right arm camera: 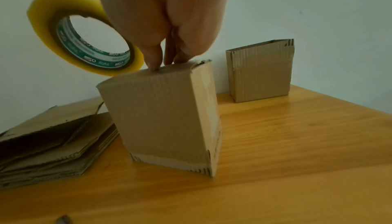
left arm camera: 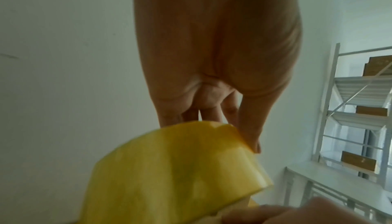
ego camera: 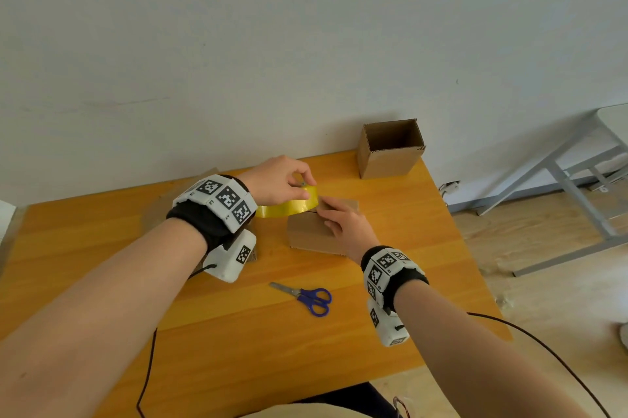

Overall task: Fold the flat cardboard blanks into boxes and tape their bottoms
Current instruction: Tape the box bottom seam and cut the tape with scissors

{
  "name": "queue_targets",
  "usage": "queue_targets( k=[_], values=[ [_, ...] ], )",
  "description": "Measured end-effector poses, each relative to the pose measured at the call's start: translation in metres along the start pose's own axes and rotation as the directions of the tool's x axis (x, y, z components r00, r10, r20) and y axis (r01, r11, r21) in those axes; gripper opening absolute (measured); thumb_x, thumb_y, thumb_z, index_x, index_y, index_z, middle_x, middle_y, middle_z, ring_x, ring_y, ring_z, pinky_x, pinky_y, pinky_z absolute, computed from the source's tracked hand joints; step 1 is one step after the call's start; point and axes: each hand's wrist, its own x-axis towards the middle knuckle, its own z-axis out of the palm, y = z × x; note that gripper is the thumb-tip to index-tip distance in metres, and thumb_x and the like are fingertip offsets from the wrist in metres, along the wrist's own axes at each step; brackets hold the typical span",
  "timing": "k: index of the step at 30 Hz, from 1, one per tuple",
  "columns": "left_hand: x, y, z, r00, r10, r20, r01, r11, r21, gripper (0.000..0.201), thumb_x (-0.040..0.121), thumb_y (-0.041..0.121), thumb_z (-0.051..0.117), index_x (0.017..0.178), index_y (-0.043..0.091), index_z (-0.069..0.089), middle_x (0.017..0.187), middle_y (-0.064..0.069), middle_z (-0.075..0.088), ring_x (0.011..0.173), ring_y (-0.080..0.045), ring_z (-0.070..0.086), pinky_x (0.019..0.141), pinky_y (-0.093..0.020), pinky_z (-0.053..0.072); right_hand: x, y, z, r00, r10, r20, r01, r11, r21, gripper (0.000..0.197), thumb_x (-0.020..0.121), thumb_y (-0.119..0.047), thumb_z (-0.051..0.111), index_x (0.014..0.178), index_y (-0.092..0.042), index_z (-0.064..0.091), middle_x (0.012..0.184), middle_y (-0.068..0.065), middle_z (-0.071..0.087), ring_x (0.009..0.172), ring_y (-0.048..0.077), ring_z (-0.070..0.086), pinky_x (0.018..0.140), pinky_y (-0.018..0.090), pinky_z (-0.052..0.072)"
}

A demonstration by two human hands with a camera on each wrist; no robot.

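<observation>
A brown cardboard box (ego camera: 311, 235) stands in the middle of the wooden table with its closed flaps facing up. My right hand (ego camera: 329, 212) presses straight fingers down on those flaps; in the right wrist view the fingertips (right arm camera: 156, 63) rest on the box (right arm camera: 165, 118) at its top edge. My left hand (ego camera: 302, 188) pinches a yellow tape roll (ego camera: 289, 206) and holds it on edge at the box's left top corner. In the left wrist view the thumb and fingers of that hand (left arm camera: 244, 132) grip the roll (left arm camera: 169, 169). The roll (right arm camera: 84, 43) touches the box top.
A folded box (ego camera: 390, 149) stands open-topped at the table's back right corner, near the wall. Blue-handled scissors (ego camera: 306, 297) lie in front of me. A stack of flat blanks (right arm camera: 53, 140) lies left of the box, under my left arm. The table edge (ego camera: 475, 264) runs along the right.
</observation>
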Motion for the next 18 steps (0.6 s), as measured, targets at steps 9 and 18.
queue_targets(
  k=[9, 18],
  values=[
    [0.013, 0.025, -0.008, 0.988, 0.039, 0.15, -0.062, 0.986, 0.153, 0.025, 0.092, 0.022, 0.058, 0.114, 0.012, 0.064, 0.105, -0.004, 0.063, 0.1, -0.02, 0.059, 0.094, -0.033, 0.045, -0.001, -0.003, -0.009, 0.998, 0.058, -0.036, -0.055, 0.995, 0.082, 0.032, 0.093, -0.006, 0.053, 0.124, -0.009, 0.059, 0.143, -0.002, 0.047, 0.129, 0.018, 0.043, 0.101, 0.021, 0.028],
    [0.018, 0.019, -0.006, 0.981, 0.058, 0.183, -0.088, 0.983, 0.164, 0.027, 0.097, 0.024, 0.048, 0.119, 0.021, 0.062, 0.104, 0.004, 0.055, 0.096, -0.016, 0.053, 0.072, -0.02, 0.043, 0.005, -0.007, -0.006, 0.98, 0.193, -0.041, -0.158, 0.891, 0.425, 0.041, 0.093, -0.003, 0.047, 0.132, -0.016, 0.049, 0.128, 0.005, 0.059, 0.119, 0.02, 0.054, 0.104, 0.036, 0.043]
  ],
)
